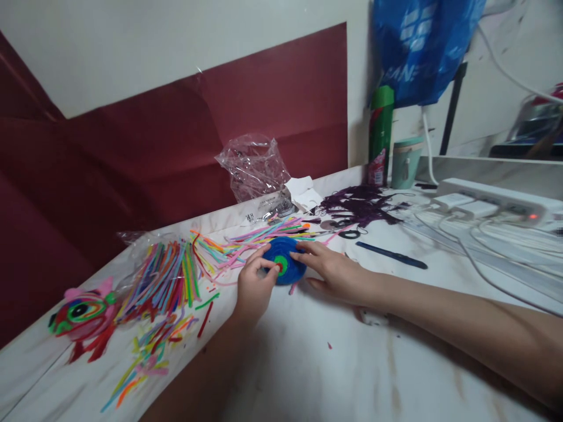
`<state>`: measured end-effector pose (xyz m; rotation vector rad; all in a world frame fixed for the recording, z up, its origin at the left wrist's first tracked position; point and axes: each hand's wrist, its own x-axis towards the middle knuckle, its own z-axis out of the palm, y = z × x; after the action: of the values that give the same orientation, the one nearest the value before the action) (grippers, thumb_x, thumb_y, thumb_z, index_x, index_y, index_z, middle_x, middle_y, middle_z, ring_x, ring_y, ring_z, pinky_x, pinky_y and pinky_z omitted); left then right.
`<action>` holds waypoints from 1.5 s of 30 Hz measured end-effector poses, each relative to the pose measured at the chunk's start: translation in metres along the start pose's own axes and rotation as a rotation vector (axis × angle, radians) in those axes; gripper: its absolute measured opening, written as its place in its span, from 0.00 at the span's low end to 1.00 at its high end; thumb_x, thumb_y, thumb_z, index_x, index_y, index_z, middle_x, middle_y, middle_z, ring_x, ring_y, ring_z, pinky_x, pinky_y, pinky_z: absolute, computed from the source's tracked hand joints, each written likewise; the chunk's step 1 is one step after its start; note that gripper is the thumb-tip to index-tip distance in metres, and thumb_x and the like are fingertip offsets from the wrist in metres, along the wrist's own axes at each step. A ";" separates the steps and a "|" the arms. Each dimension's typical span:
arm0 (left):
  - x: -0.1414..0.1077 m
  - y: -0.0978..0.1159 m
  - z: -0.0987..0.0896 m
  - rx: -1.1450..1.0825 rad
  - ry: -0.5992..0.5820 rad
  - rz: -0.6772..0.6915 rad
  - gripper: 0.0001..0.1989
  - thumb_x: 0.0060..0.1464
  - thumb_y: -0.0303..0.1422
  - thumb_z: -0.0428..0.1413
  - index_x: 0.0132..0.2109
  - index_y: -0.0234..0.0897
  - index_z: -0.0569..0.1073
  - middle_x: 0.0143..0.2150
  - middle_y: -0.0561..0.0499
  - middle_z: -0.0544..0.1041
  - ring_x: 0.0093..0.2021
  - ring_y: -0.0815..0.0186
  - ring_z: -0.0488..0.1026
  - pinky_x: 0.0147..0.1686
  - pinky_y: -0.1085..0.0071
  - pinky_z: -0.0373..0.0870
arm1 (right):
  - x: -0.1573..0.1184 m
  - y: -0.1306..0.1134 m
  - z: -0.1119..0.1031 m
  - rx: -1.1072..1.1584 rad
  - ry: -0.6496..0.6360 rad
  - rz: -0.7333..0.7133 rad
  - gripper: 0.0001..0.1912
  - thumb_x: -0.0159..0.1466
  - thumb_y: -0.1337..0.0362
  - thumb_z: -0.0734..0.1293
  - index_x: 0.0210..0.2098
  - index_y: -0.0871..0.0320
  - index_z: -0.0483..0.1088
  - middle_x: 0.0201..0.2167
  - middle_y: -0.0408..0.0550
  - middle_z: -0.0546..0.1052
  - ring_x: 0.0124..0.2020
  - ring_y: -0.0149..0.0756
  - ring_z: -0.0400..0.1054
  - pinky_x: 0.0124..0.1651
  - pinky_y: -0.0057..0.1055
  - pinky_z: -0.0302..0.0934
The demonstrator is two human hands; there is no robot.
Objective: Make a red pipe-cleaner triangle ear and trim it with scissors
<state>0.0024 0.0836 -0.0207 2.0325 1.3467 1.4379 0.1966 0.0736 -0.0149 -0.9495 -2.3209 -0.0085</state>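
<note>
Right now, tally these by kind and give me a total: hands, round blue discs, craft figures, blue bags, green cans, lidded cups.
Left hand and right hand: 2
Blue disc: 1
Craft figure: 1
Blue bag: 1
Green can: 1
Lidded cup: 1
Total: 7

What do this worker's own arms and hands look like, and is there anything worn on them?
They are a person's bare hands, left hand and right hand, with no gloves to be seen. The left forearm and right forearm are uncovered too: no sleeve, watch, bracelet or marking shows. The fingers are too blurred to judge finer details.
</note>
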 end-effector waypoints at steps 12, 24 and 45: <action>-0.002 -0.002 0.005 0.070 0.035 0.117 0.04 0.47 0.26 0.52 0.29 0.39 0.71 0.51 0.47 0.71 0.53 0.60 0.65 0.54 0.59 0.58 | -0.002 0.001 0.001 -0.026 0.001 0.006 0.30 0.50 0.72 0.65 0.54 0.64 0.62 0.53 0.63 0.63 0.53 0.51 0.59 0.47 0.44 0.64; -0.004 -0.008 0.008 0.161 0.086 0.248 0.05 0.51 0.28 0.51 0.33 0.38 0.71 0.50 0.45 0.71 0.52 0.60 0.65 0.52 0.59 0.61 | -0.002 0.002 0.004 0.004 0.013 -0.003 0.30 0.51 0.71 0.65 0.54 0.65 0.61 0.52 0.64 0.62 0.54 0.52 0.58 0.48 0.46 0.62; -0.001 -0.002 0.018 0.268 0.093 0.353 0.04 0.52 0.28 0.51 0.35 0.38 0.70 0.49 0.45 0.68 0.51 0.61 0.62 0.51 0.61 0.60 | 0.033 0.004 0.004 0.085 0.088 0.319 0.09 0.56 0.61 0.64 0.33 0.58 0.62 0.33 0.47 0.65 0.32 0.34 0.62 0.34 0.30 0.58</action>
<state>0.0168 0.0886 -0.0302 2.5074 1.3257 1.5818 0.1791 0.0981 -0.0005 -1.2395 -2.0506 0.1743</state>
